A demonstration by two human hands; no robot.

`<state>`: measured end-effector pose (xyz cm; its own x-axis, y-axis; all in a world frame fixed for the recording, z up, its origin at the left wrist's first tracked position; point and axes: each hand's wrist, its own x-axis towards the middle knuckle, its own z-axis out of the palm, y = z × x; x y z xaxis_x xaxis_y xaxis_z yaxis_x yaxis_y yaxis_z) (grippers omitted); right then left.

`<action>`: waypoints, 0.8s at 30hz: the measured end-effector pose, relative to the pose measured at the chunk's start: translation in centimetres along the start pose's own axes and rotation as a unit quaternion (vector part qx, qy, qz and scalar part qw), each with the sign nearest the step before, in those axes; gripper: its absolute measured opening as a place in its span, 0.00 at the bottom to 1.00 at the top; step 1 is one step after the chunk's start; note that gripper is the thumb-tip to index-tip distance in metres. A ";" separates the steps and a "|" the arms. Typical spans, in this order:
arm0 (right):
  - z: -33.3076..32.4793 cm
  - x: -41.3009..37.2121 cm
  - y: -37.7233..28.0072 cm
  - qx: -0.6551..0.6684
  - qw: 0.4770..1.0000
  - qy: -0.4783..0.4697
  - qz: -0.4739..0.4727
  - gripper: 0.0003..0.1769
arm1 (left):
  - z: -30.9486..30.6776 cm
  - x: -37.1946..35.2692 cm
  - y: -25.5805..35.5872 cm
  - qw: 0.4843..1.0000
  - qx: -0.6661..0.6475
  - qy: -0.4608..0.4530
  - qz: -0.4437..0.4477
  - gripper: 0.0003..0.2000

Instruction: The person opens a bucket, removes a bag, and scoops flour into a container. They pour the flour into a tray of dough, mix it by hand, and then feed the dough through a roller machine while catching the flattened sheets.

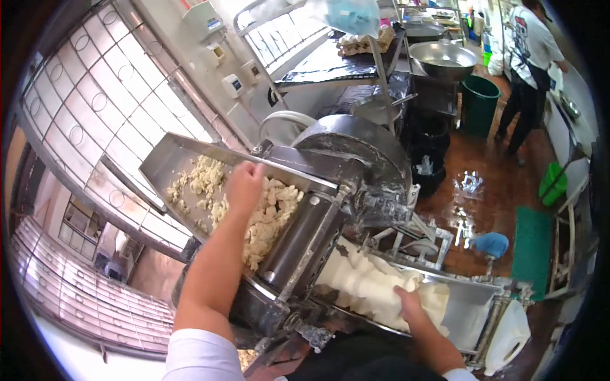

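Observation:
Crumbly pale dough (273,213) is heaped in the metal hopper (159,155) of a dough roller machine. Over that heap is my left hand (244,187), closed like a fist, and what it may hold is hidden. Beside the dough runs a dark steel roller (298,238). On the outfeed side, a ragged dough sheet (362,279) lies in loose folds. My right hand (413,310) grips the sheet's near part, thumb on top, with the other fingers mostly hidden.
A black wheel guard (362,143) rises behind the rollers. A white plastic jug (508,336) is by the outfeed tray (470,305). Beyond are a green bin (480,105), a large metal bowl (443,60) and a person (530,57) standing at the right. Barred windows line the left.

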<state>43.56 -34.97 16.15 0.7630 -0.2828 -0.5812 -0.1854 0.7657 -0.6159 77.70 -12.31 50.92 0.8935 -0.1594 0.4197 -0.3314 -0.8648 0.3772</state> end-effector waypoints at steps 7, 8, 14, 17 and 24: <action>-4.5 -3.3 -0.5 -0.183 0.976 0.098 -0.069 0.22 | -0.5 1.5 -11.8 0.977 0.080 -0.180 -0.083 0.34; -5.4 -3.4 -0.3 -0.235 0.959 0.130 -0.089 0.24 | -0.3 1.4 -11.2 0.977 0.077 -0.182 -0.084 0.34; -8.3 -3.8 -1.5 -0.269 0.936 0.219 -0.056 0.22 | -0.5 -2.9 -6.6 0.960 -0.053 -0.266 -0.068 0.28; -12.3 -4.2 -0.7 -0.227 0.948 0.203 -0.096 0.26 | 0.0 -2.9 -5.7 0.993 0.015 -0.093 0.075 0.23; -21.9 -3.9 -1.6 -0.402 0.861 0.297 -0.089 0.12 | 1.6 -3.1 2.5 0.963 0.150 -0.211 0.073 0.18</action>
<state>27.38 -47.77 7.75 0.4158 -0.7838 -0.4612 -0.6495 0.0991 -0.7539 74.57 -14.79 49.22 0.9083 -0.4149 0.0532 -0.4176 -0.9068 0.0578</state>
